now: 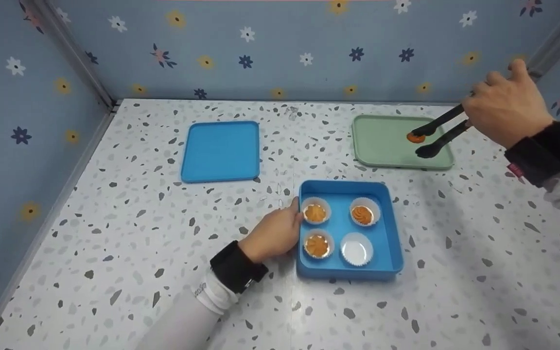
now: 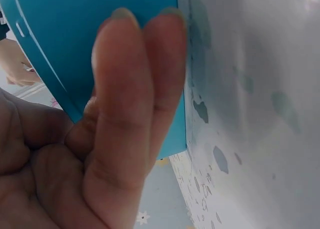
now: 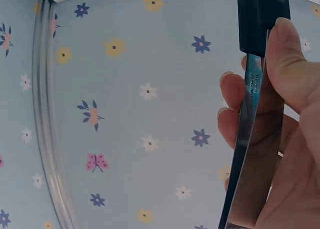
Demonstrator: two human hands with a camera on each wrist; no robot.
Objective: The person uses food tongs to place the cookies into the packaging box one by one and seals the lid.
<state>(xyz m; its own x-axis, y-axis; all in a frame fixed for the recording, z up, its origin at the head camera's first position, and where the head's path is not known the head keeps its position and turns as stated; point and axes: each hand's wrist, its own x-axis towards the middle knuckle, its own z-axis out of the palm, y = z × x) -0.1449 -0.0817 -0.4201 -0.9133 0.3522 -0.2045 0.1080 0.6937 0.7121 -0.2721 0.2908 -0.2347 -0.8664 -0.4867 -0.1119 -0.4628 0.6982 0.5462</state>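
Observation:
My right hand (image 1: 508, 104) grips a pair of tongs (image 1: 427, 150) with black tips and metal arms. The tips stand apart over the green tray (image 1: 382, 141), one at a small orange-brown cookie (image 1: 417, 140) on it. In the right wrist view, thumb and fingers wrap the tongs' metal arms. My left hand (image 1: 275, 232) rests along the left wall of a blue square box (image 1: 348, 273), its fingers (image 2: 122, 94) extended against the side in the left wrist view. Inside the box, three white paper cups hold swirled cookies (image 1: 317, 246); a fourth paper cup (image 1: 356, 249) is bare.
A blue square lid (image 1: 221, 150) lies flat behind and left of the box. The speckled white table (image 1: 163, 228) meets a flower-patterned blue wall (image 1: 280, 53) at the back. Similar panels stand at the left and right.

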